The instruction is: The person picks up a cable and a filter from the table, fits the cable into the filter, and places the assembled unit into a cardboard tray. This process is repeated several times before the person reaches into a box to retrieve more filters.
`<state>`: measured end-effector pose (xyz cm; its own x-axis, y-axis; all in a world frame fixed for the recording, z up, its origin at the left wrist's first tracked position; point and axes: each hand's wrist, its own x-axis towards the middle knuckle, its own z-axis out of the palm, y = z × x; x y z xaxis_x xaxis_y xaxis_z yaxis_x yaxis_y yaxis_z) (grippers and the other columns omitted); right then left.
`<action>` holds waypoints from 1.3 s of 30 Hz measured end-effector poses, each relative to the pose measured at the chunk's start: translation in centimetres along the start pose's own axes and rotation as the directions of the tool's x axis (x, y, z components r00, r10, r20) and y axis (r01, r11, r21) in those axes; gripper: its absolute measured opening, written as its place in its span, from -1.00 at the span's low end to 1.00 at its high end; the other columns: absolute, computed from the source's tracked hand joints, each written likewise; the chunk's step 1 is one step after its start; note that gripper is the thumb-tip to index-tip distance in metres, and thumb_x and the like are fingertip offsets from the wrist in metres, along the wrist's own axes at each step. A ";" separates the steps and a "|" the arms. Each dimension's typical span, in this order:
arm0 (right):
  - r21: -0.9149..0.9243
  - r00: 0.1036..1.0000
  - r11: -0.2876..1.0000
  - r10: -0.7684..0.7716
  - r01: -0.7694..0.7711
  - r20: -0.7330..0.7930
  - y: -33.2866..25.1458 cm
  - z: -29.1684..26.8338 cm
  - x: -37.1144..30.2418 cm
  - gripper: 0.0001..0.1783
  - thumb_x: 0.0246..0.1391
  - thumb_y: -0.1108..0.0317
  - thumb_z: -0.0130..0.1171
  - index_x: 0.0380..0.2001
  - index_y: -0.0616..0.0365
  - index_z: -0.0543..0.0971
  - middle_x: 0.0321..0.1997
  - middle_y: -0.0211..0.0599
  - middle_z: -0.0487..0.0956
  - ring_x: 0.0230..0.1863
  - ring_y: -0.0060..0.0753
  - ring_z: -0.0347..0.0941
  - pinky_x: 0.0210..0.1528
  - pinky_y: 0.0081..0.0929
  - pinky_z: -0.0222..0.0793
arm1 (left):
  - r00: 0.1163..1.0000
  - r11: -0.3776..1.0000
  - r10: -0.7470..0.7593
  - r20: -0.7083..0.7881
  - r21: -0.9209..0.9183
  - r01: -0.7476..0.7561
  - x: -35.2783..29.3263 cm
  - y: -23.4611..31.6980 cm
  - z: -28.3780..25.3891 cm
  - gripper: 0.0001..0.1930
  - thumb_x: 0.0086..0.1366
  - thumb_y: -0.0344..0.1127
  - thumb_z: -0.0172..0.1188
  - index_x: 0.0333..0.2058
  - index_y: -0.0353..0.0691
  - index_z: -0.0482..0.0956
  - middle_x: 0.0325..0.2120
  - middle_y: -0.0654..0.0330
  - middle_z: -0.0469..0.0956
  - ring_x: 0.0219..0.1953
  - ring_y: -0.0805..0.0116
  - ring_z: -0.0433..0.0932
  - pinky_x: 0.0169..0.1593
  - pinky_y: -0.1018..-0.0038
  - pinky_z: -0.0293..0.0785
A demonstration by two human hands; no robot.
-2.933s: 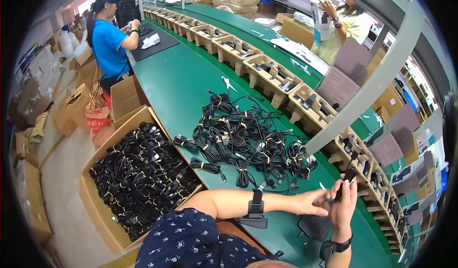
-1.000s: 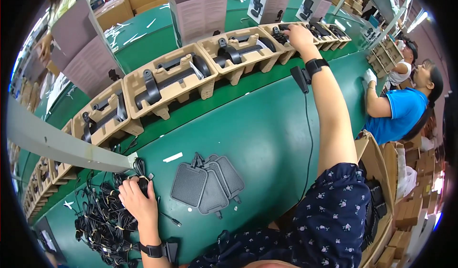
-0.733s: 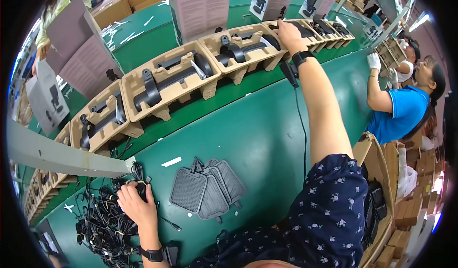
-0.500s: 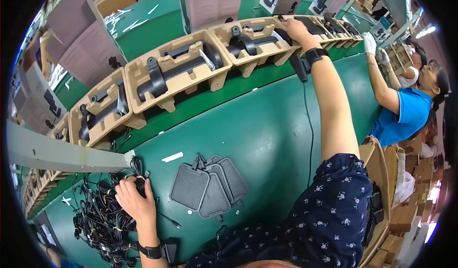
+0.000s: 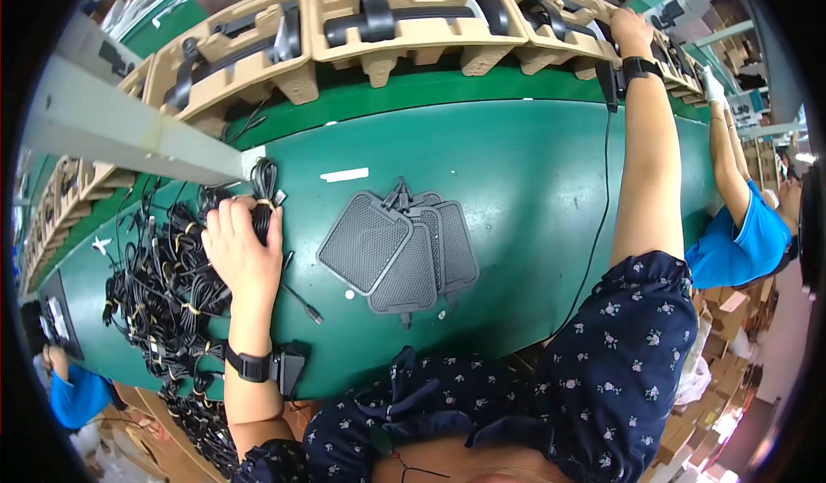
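Note:
My left hand (image 5: 244,246) is closed round a coiled black cable (image 5: 265,192) tied with a band, at the edge of a pile of similar cables (image 5: 176,281). My right hand (image 5: 632,32) reaches to the right end of a brown moulded tray (image 5: 551,46) holding a black stand-like part; its fingertips are hidden there, so I cannot tell whether they grip anything. Between my arms several flat grey mesh-textured pads (image 5: 370,242) lie fanned and overlapping on the green table (image 5: 525,190). A loose cable end (image 5: 308,306) lies beside my left wrist.
More brown trays (image 5: 379,49) with black parts line the far edge. A pale metal post (image 5: 163,139) rises at the left. A thin black cord (image 5: 606,199) hangs from my right wrist device. A co-worker in blue (image 5: 740,240) stands at the right, another person (image 5: 79,401) at lower left.
My view has shifted, so the table appears higher. The tray row has moved right past the post, and my right hand with it. My left hand stays on the coiled cable.

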<state>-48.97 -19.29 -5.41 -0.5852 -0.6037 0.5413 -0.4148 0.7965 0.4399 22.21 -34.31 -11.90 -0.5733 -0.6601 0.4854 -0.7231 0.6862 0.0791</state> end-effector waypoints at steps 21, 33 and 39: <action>0.630 0.306 -0.208 -0.735 0.748 -0.605 -25.0 -34.0 -30.3 -0.50 -0.17 0.20 0.21 -0.11 0.15 0.45 -0.05 -0.19 0.46 -0.02 -0.21 0.39 0.03 -0.32 0.31 | 0.991 0.981 0.066 -0.113 -0.172 -0.085 -1.5 -1.0 -2.8 -0.75 0.00 -0.44 0.19 -0.27 -0.18 0.49 -0.36 0.17 0.40 -0.26 0.17 0.37 -0.21 0.31 0.25; 0.971 0.895 -0.076 0.409 0.225 -0.176 -10.1 -20.5 -9.2 -0.72 0.10 0.41 0.10 -0.13 0.29 0.40 -0.30 -0.38 0.54 -0.28 -0.63 0.41 -0.21 -0.70 0.30 | 0.987 0.814 0.126 0.095 -0.578 -0.049 -1.8 1.1 -1.8 -0.86 0.09 -0.44 0.14 -0.33 -0.28 0.47 -0.49 0.07 0.46 -0.42 0.06 0.46 -0.33 0.31 0.37; 0.996 0.925 0.046 0.376 -0.078 0.055 -7.7 -13.4 -5.1 -0.51 -0.01 0.24 0.20 -0.01 0.21 0.42 -0.09 -0.13 0.54 -0.06 -0.35 0.46 -0.01 -0.49 0.31 | 0.974 0.844 0.111 0.195 -0.537 0.011 -1.5 0.5 -2.4 -0.86 0.15 -0.42 0.09 -0.29 -0.29 0.45 -0.43 0.03 0.46 -0.36 0.03 0.48 -0.26 0.34 0.38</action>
<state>-33.46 -22.76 -1.97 -0.7357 -0.2568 0.6268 -0.6673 0.1164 -0.7356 23.64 -32.22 -10.54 -0.7141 -0.6267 0.3119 -0.4099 0.7355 0.5395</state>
